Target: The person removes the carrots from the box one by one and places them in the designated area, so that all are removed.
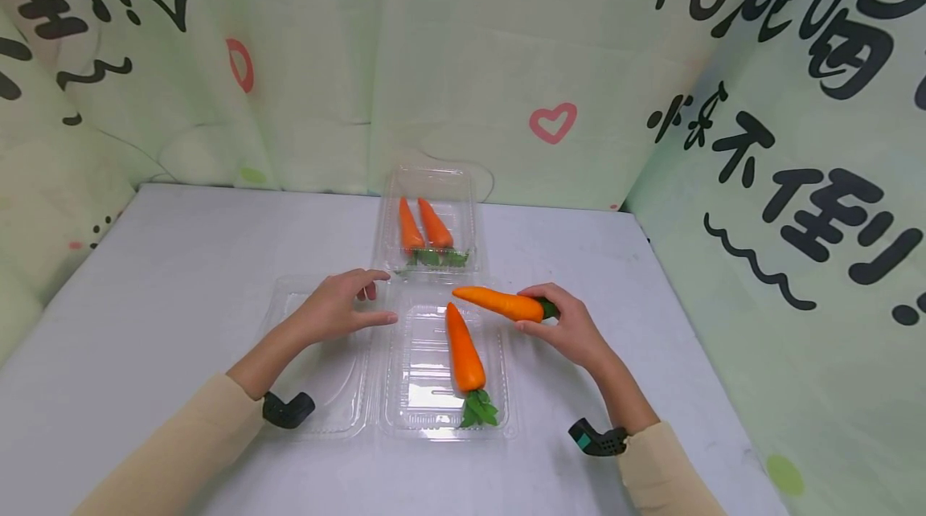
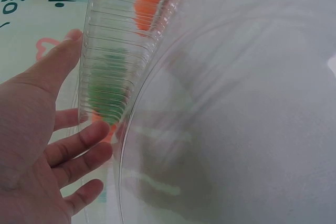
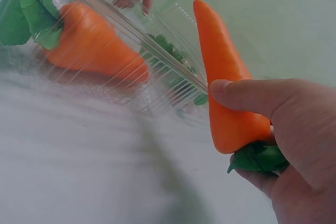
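My right hand [image 1: 560,323] pinches an orange carrot [image 1: 499,303] near its green top, thumb on one side. The carrot's tip points left, over the right part of an open clear plastic box [image 1: 427,411]. Inside that box lies another carrot [image 1: 465,351], leaves toward me; it also shows as a carrot [image 3: 94,45] through the ribbed wall in the right wrist view. My left hand [image 1: 340,307] is at the box's left side, above the lid, fingers spread and holding nothing. In the left wrist view its fingertips [image 2: 100,129] are right by the box wall.
Behind the open box stands a second clear box [image 1: 466,219] with two carrots [image 1: 436,225] in it. The open box's clear lid [image 1: 318,411] lies flat to the left. A white table [image 1: 181,259] carries everything, with a printed light-green curtain [image 1: 448,58] around its back and sides.
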`<move>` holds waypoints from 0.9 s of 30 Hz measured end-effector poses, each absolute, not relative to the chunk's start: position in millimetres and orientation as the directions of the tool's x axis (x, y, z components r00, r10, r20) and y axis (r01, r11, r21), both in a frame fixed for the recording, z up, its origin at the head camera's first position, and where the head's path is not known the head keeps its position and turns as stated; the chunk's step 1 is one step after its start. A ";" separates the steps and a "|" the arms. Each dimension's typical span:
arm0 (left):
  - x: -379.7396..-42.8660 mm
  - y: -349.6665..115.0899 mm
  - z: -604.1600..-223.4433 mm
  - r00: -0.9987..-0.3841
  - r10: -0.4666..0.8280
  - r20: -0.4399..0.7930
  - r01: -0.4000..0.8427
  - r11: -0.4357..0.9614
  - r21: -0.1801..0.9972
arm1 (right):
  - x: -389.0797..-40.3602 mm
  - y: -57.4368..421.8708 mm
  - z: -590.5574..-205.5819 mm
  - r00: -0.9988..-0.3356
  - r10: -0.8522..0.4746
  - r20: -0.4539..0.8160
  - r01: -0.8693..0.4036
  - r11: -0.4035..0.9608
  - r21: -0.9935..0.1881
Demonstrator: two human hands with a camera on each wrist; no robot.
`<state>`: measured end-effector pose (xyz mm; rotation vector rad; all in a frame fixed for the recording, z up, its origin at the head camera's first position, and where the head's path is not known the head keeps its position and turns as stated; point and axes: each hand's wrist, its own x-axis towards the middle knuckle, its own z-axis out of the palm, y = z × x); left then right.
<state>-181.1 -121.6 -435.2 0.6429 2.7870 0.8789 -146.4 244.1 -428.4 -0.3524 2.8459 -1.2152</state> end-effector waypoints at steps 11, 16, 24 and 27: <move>-179.9 -121.7 -433.8 -0.896 0.443 -0.012 0.357 0.738 0.573 | -145.0 245.0 -428.6 -0.976 -0.207 0.066 -0.193 0.687 -0.701; -179.9 -121.4 -433.4 -0.898 0.441 -0.016 0.353 0.739 0.574 | -144.5 245.4 -427.6 -0.973 -0.220 0.064 -0.199 0.675 -0.710; -180.5 -121.7 -434.6 -0.895 0.447 -0.010 0.363 0.740 0.566 | -143.3 245.5 -427.2 -0.977 -0.202 0.070 -0.192 0.690 -0.698; -180.2 -121.7 -435.2 -0.894 0.448 -0.007 0.365 0.739 0.567 | -142.6 246.7 -428.5 -0.979 -0.193 0.069 -0.185 0.695 -0.695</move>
